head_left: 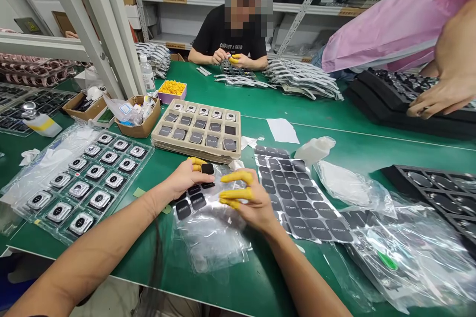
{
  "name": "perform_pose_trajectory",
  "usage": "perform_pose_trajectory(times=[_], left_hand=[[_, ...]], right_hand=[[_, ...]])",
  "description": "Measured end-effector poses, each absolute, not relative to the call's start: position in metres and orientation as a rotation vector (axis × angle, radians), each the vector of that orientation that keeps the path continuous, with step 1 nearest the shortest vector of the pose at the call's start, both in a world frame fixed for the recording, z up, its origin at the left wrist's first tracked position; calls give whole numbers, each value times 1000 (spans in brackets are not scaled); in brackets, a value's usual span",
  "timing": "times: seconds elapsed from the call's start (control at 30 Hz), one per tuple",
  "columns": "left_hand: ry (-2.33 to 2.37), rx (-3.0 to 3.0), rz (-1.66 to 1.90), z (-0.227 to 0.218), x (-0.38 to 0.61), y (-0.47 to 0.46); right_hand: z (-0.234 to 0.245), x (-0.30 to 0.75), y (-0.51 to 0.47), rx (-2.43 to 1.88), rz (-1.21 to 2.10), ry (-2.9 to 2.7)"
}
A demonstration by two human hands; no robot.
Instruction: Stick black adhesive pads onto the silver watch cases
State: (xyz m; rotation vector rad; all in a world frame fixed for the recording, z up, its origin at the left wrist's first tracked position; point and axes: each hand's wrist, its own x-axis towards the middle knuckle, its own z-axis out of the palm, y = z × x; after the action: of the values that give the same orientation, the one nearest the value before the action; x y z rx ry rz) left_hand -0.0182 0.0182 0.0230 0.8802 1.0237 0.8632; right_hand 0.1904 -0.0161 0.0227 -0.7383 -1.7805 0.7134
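In the head view, the person's left hand (185, 179) sits at lower centre, its yellow-cotted fingers (197, 161) clenched on a small black square pad (207, 168). Just below it, more printed black pads (193, 201) lie on a clear plastic bag (211, 227). The right hand (253, 203) is beside the left, its yellow-cotted fingers (236, 194) curled and released, holding nothing visible, just over the same bag.

To the right, a sheet of black pads (299, 198) lies on the green counter (334, 131). Above the hands stands a beige tray (195, 131) of square parts, and at left a clear tray (82, 183) holds silver-and-black square devices. A plastic squeeze bottle (315, 151) lies upper right of the sheet, and a black tray (435, 188) sits at the right edge. At top centre, a co-worker (230, 44) works with both hands at the far side of the counter. At upper right, another person's hand (451, 89), below a pink sleeve (394, 24), reaches over a black foam tray (383, 103).
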Motion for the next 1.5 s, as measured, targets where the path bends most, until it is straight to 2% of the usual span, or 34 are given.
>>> perform_pose_trajectory(times=[0.13, 0.23, 0.6, 1.5], left_hand=[[1151, 1212, 898, 15, -7, 7], [1219, 1495, 802, 15, -1, -1], [1302, 1659, 740, 18, 0, -4], [1300, 1669, 711, 24, 0, -5]], right_hand=[[32, 192, -21, -962, 1230, -1148], [25, 185, -18, -1189, 1339, -1010], [13, 175, -15, -1309, 1417, -824], [12, 174, -16, -1335, 1405, -922]])
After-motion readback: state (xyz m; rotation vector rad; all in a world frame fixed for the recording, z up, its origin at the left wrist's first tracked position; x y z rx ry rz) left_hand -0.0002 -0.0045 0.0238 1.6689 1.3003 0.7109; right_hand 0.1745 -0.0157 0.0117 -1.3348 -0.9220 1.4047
